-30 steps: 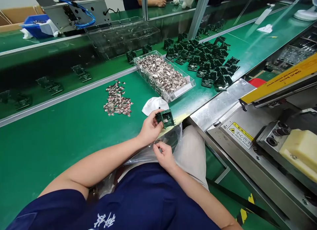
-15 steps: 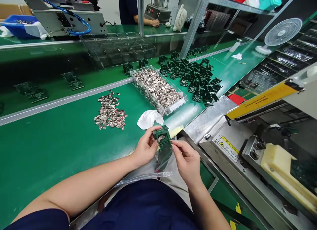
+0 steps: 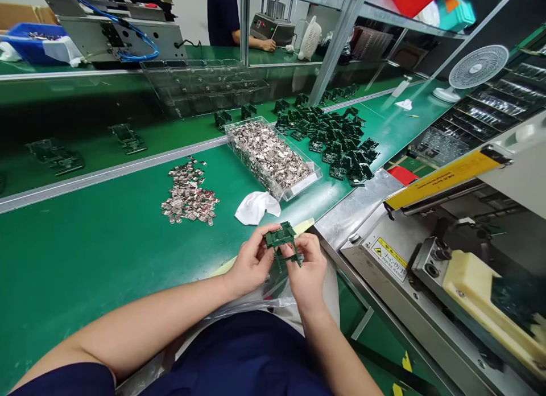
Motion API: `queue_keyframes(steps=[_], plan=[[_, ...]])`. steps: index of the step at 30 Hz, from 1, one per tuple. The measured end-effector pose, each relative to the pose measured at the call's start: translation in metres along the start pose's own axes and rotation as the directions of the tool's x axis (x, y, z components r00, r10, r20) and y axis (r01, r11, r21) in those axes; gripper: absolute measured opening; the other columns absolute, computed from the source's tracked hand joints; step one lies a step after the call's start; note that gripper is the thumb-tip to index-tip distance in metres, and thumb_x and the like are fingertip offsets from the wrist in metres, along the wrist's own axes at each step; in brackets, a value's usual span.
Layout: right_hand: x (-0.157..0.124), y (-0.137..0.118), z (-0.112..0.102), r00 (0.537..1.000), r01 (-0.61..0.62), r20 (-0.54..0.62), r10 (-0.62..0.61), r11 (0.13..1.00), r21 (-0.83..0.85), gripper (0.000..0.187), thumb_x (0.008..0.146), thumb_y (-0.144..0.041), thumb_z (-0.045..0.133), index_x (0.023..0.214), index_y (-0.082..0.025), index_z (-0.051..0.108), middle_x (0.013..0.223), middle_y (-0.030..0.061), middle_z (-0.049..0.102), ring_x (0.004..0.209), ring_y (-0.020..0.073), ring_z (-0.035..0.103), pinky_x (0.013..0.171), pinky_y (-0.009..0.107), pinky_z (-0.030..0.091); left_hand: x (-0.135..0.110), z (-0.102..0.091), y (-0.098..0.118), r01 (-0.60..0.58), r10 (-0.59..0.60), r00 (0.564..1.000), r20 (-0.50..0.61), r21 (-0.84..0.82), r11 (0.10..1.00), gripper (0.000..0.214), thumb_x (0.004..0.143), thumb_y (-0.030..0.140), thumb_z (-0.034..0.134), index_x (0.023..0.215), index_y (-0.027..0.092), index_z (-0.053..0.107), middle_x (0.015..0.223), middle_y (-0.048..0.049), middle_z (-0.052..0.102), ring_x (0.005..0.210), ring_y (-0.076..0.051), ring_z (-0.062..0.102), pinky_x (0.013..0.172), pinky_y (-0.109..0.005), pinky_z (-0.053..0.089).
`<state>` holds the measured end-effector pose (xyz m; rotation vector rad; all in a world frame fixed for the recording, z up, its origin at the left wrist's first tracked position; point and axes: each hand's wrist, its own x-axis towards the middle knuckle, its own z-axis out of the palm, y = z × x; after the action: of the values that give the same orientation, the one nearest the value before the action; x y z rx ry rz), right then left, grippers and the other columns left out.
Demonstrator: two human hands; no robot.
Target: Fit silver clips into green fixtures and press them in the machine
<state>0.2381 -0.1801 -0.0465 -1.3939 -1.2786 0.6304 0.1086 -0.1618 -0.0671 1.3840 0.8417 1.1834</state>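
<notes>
**Left hand** [image 3: 251,265]: fingers closed on the left side of a green part [image 3: 282,238], pinching its edge.

**Right hand** [image 3: 310,271]: fingers closed on the right and lower side of the same green part. The two hands almost meet beneath it.

**Green part**: a small dark green plastic frame, tilted. It is held in the air over the near edge of the table [image 3: 106,242], just above a clear plastic bag [image 3: 273,291] that lies across the person's lap.

**White cloth** [image 3: 256,207]: crumpled on the table, just beyond the hands.

**Clear tray** [image 3: 300,185]: beyond the cloth, set at a slant and heaped with small shiny metal pieces.

**Loose metal pieces** [image 3: 187,194]: a flat pile on the bare table, left of the tray and apart from it.

**Heap of green parts** [image 3: 336,140]: many dark green parts lying jumbled, right of the tray and farther back.

**Machine** [image 3: 426,305]: a steel body at the person's right.
- A yellow bar [image 3: 447,177] runs along its top.
- A yellow warning label [image 3: 387,251] sits on its near corner.
- A cream block [image 3: 482,288] lies on its deck.

**Fan** [image 3: 478,66]: white, at the far right end of the table.

**Another person's hand** [image 3: 268,44]: resting on the far table, behind the metal post.
</notes>
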Motion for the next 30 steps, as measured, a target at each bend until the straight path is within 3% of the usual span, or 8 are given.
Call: queue_keyframes(steps=[5,10,15,17,19,22,26,30], plan=[[0.003,0.005,-0.017,0.984,-0.157,0.121,0.132,0.96,0.231,0.029,0.079,-0.035,0.072,0.098,-0.02,0.055,0.092,0.0037,0.059,0.082,0.0177,0.058,0.067,0.028,0.049,0.001,-0.002,0.005,-0.003,0.001,0.999,0.053,0.042,0.999,0.038,0.092,0.035,0.055,0.127,0.02,0.048,0.097,-0.0064,0.063,0.079,-0.015,0.06,0.071,-0.025,0.05],[-0.012,-0.004,-0.093,0.951,0.205,0.231,-0.204,0.979,0.022,0.07,0.08,-0.031,0.076,0.141,-0.029,0.043,0.141,0.0104,0.048,0.126,0.0286,0.049,0.094,0.042,0.049,0.01,0.031,0.024,0.0,-0.022,0.949,0.314,0.067,0.998,0.035,0.093,0.03,0.053,0.127,0.021,0.051,0.119,-0.0111,0.062,0.096,-0.02,0.064,0.084,-0.03,0.053],[-0.056,-0.009,-0.203,0.972,0.205,-0.096,-0.214,0.974,-0.097,0.064,0.075,-0.048,0.079,0.131,-0.029,0.056,0.124,0.0106,0.061,0.116,0.0316,0.057,0.099,0.05,0.048,0.045,0.108,0.061,-0.052,0.017,0.611,0.791,0.019,0.998,0.061,0.09,0.029,0.059,0.146,0.025,0.035,0.131,-0.0145,0.059,0.116,-0.027,0.061,0.09,-0.038,0.055],[-0.078,-0.004,-0.247,0.861,0.164,-0.471,-0.192,0.981,-0.1,0.067,0.072,-0.053,0.08,0.129,-0.026,0.058,0.123,0.0127,0.062,0.114,0.0328,0.059,0.098,0.052,0.048,0.066,0.152,0.075,-0.217,0.097,0.53,0.842,0.024,0.976,0.064,0.087,0.033,0.063,0.145,0.023,0.037,0.143,-0.0166,0.05,0.13,-0.03,0.051,0.102,-0.044,0.048],[-0.093,0.003,-0.284,0.616,0.162,-0.762,-0.198,0.979,-0.123,0.07,0.069,-0.052,0.083,0.128,-0.022,0.059,0.124,0.0133,0.06,0.114,0.0329,0.059,0.101,0.055,0.045,0.086,0.201,0.084,-0.406,0.191,0.515,0.836,0.042,0.913,0.07,0.082,0.038,0.068,0.143,0.018,0.04,0.15,-0.0188,0.041,0.138,-0.033,0.041,0.112,-0.049,0.037],[-0.096,0.006,-0.324,0.444,0.145,-0.878,-0.18,0.981,-0.128,0.074,0.064,-0.046,0.087,0.127,-0.018,0.059,0.125,0.0111,0.06,0.115,0.0308,0.058,0.107,0.057,0.038,0.111,0.274,0.088,-0.538,0.191,0.492,0.849,0.124,0.833,0.086,0.074,0.042,0.075,0.144,0.011,0.037,0.151,-0.023,0.038,0.141,-0.036,0.034,0.115,-0.052,0.031],[-0.072,0.001,-0.35,0.583,0.099,-0.791,-0.186,0.982,-0.158,0.072,0.064,-0.044,0.087,0.124,-0.017,0.06,0.124,0.0115,0.062,0.118,0.0296,0.057,0.106,0.052,0.04,0.126,0.321,0.089,-0.424,0.069,0.515,0.855,0.184,0.887,0.078,0.07,0.041,0.077,0.136,0.011,0.047,0.125,-0.0186,0.063,0.117,-0.032,0.059,0.102,-0.047,0.046],[-0.039,0.004,-0.359,0.757,-0.014,-0.627,-0.183,0.955,-0.295,0.072,0.066,-0.046,0.084,0.128,-0.019,0.057,0.12,0.0118,0.064,0.114,0.0285,0.059,0.102,0.048,0.045,0.12,0.279,0.091,-0.193,0.116,0.675,0.729,0.023,0.981,0.074,0.067,0.041,0.08,0.131,0.015,0.051,0.11,-0.0115,0.067,0.103,-0.024,0.064,0.095,-0.041,0.051]])
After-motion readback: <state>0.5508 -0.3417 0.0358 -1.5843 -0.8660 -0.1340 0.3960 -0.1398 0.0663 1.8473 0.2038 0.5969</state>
